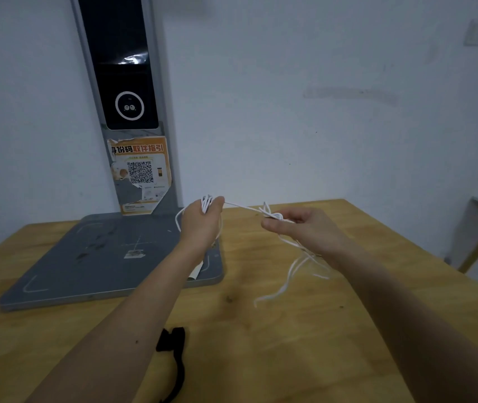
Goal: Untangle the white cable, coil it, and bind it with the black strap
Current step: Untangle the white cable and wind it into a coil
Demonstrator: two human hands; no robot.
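Left grip: the left hand [201, 219] is raised above the desk [261, 330], fingers curled round several gathered loops of the white cable [243, 208]. The loop tops protrude above the fist, and one loop hangs down round the wrist on both sides.

Right grip: the right hand [304, 225] is held at about the same height, well apart from the left. Its thumb and forefinger pinch a small knotted bunch of the cable, with a short loop standing up just above the pinch.

Between the grips: a single strand of the cable runs taut from the top of the left fist to the knot in the right fingers.

Below the right grip: the remaining cable drops under the right palm in a loose tangle. Several strands cross there, and one free end trails on the desk toward the person.

Below and nearer than the left grip: the black strap [173, 353] lies flat on the wooden desk, beside the left forearm, untouched by either hand and apart from the cable.

Beyond the left grip: a grey flat base [86, 257] rests on the desk, its far edge meeting a grey upright column [133, 112]. The column carries a dark panel and a torn orange sticker with a QR code [140, 173]. A white wall [319, 82] stands behind.
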